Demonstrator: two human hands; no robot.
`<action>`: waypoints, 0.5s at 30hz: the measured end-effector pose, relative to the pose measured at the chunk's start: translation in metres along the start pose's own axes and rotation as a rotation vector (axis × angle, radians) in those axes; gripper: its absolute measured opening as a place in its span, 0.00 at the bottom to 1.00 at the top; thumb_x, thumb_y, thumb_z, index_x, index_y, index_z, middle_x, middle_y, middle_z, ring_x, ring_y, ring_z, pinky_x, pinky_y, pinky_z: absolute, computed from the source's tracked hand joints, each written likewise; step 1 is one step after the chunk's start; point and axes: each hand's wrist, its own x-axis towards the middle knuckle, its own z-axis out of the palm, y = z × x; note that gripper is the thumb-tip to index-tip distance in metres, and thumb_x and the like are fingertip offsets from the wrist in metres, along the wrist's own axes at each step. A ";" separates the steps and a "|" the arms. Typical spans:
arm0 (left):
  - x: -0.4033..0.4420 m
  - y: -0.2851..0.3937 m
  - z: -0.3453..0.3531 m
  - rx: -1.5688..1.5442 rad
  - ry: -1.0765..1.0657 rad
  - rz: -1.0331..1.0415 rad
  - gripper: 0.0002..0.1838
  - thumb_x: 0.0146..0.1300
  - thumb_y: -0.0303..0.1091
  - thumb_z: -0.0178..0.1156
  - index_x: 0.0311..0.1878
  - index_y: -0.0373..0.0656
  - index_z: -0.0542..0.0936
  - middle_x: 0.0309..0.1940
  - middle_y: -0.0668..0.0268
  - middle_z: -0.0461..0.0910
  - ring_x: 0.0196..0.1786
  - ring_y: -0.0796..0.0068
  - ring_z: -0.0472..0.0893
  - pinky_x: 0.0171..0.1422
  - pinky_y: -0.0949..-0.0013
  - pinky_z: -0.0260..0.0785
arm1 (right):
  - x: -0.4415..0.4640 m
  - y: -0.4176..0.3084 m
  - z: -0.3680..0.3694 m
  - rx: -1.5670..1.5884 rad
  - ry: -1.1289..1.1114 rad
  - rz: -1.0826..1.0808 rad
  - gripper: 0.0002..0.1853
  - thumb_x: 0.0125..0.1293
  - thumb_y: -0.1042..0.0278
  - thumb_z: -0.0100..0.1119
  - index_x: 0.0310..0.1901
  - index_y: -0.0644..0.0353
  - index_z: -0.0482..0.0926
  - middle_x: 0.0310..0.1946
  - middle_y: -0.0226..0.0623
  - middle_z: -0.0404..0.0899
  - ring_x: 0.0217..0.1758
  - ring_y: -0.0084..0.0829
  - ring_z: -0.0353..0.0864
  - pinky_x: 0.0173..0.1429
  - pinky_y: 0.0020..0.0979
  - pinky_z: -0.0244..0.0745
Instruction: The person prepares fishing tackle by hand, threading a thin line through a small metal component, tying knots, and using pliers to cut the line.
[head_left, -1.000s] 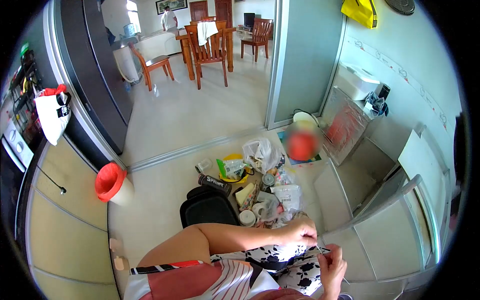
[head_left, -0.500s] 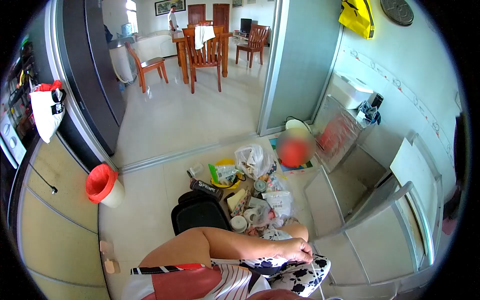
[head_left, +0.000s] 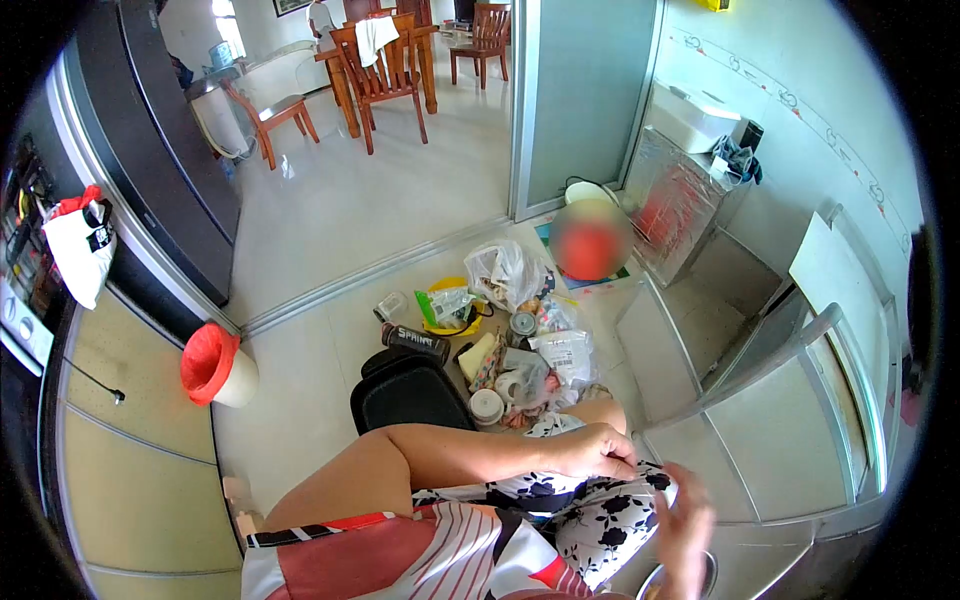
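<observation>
My left hand [head_left: 600,451] reaches across my lap with its fingers closed in a pinch. Whatever it holds, if anything, is too small to make out. Beside it, over my right knee, my right hand [head_left: 686,518] is raised, slightly blurred, with fingers apart and nothing visible in them. Beneath the hands are my white trousers [head_left: 610,515] with black flowers. Below my right hand the rim of a metal bowl [head_left: 709,577] shows, its contents mostly hidden.
Ahead on the floor lie a black tray [head_left: 410,396], a dark bottle [head_left: 415,341], a white jar [head_left: 487,406] and plastic bags [head_left: 505,275]. A red-lined bin [head_left: 232,375] stands left. White panels [head_left: 775,455] lean at right. Behind the doorway are chairs [head_left: 378,75] and a person.
My right hand has come into view beside the left one. The metal bowl now shows below it. The view has tilted downward; a thin white strand under my left hand no longer shows.
</observation>
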 end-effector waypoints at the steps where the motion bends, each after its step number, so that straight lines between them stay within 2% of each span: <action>1: -0.002 -0.002 -0.001 0.014 -0.006 0.045 0.07 0.61 0.32 0.62 0.38 0.38 0.81 0.30 0.66 0.82 0.33 0.79 0.78 0.39 0.73 0.69 | 0.008 -0.009 0.022 0.024 0.002 -0.058 0.12 0.60 0.73 0.57 0.45 0.66 0.76 0.36 0.48 0.79 0.40 0.42 0.80 0.41 0.35 0.74; 2: -0.006 -0.001 -0.005 0.048 0.002 0.033 0.07 0.61 0.32 0.62 0.38 0.38 0.81 0.29 0.65 0.82 0.33 0.77 0.79 0.38 0.72 0.69 | 0.018 -0.015 0.037 0.049 0.003 -0.120 0.10 0.59 0.72 0.59 0.42 0.65 0.77 0.29 0.47 0.80 0.30 0.45 0.81 0.33 0.36 0.74; 4: -0.014 0.002 -0.016 0.124 0.027 0.011 0.07 0.60 0.31 0.62 0.37 0.38 0.81 0.28 0.63 0.81 0.32 0.73 0.79 0.38 0.70 0.69 | 0.020 -0.009 0.053 0.197 -0.135 0.086 0.08 0.60 0.72 0.57 0.40 0.64 0.78 0.27 0.47 0.79 0.29 0.46 0.80 0.33 0.37 0.73; 5: -0.016 -0.011 -0.019 0.147 0.081 0.161 0.06 0.58 0.32 0.63 0.35 0.39 0.81 0.27 0.62 0.81 0.31 0.69 0.79 0.37 0.68 0.69 | 0.022 -0.010 0.060 0.181 -0.076 0.057 0.06 0.60 0.71 0.58 0.35 0.64 0.79 0.24 0.46 0.79 0.26 0.46 0.79 0.32 0.37 0.72; 9: -0.027 -0.026 -0.024 0.263 0.076 0.064 0.06 0.58 0.33 0.64 0.33 0.41 0.80 0.27 0.62 0.80 0.30 0.68 0.79 0.36 0.67 0.68 | 0.027 -0.005 0.067 0.148 -0.078 0.025 0.06 0.59 0.69 0.60 0.31 0.64 0.80 0.23 0.47 0.77 0.25 0.47 0.78 0.30 0.38 0.71; 12: -0.030 -0.023 -0.022 0.250 0.067 0.019 0.06 0.60 0.34 0.63 0.35 0.41 0.80 0.26 0.63 0.80 0.29 0.70 0.79 0.36 0.68 0.68 | 0.028 -0.002 0.068 0.027 -0.082 -0.099 0.05 0.62 0.73 0.57 0.34 0.66 0.79 0.18 0.39 0.76 0.20 0.26 0.76 0.26 0.28 0.68; 15: -0.029 -0.028 -0.022 0.146 0.023 0.029 0.06 0.62 0.33 0.61 0.37 0.40 0.79 0.28 0.65 0.80 0.31 0.75 0.78 0.37 0.70 0.68 | 0.028 -0.004 0.066 0.092 -0.104 0.026 0.04 0.62 0.75 0.57 0.34 0.66 0.79 0.17 0.39 0.75 0.19 0.24 0.76 0.25 0.27 0.68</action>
